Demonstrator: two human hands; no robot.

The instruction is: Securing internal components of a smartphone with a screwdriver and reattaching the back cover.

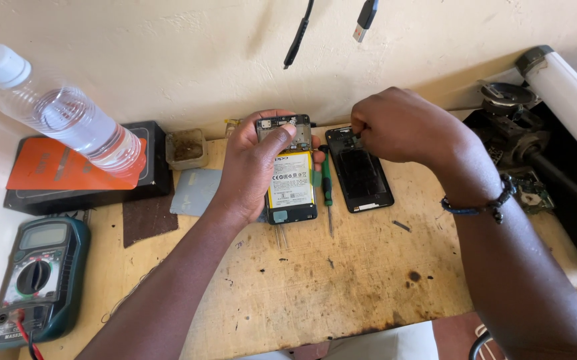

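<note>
While a scorched, stained wooden bench top (315, 280) fills the lower frame beneath a cream plaster wall (188, 60), the left hand (255, 167) clamps an opened black smartphone with a white-labelled battery (291, 180) at centre — thumb across its upper edge. Just right of it lie a green-handled screwdriver (327, 187) and a black phone back cover (359, 170); the right hand (402, 127) pinches its fingers together on the cover's top end.

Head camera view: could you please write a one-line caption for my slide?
Left hand holds an opened smartphone with its battery exposed, while the right hand reaches the black back cover on a stained wooden bench.
</note>
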